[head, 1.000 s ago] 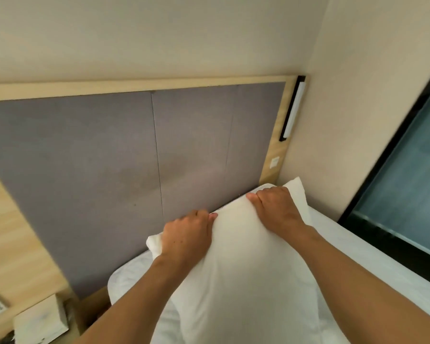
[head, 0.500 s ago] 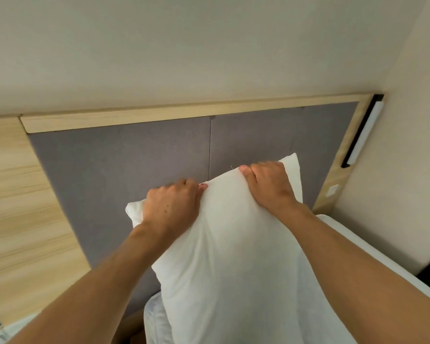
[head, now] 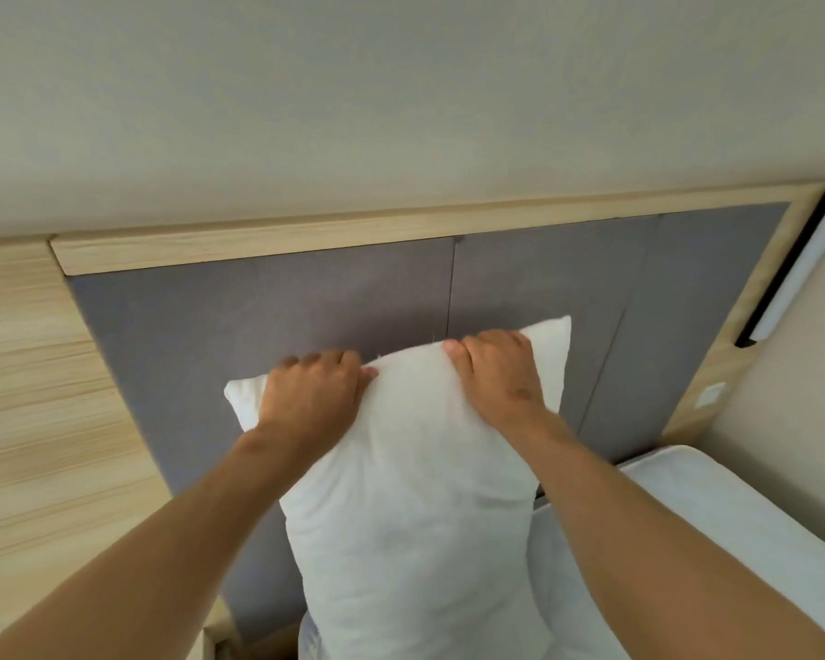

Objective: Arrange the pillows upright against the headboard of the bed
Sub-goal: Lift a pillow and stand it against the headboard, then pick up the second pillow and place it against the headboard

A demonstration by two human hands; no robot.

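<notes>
Spanning the far wall: headboard (head: 353,297), grey padded panels in a pale wood frame. Bed (head: 715,516), white, lower right. Pillow (head: 415,493), white, one, standing on end in front of the headboard panels. Left hand (head: 313,397), fingers clenched over pillow's top edge. Right hand (head: 501,373), likewise gripping that edge. Wall light (head: 791,269), right frame post.
</notes>
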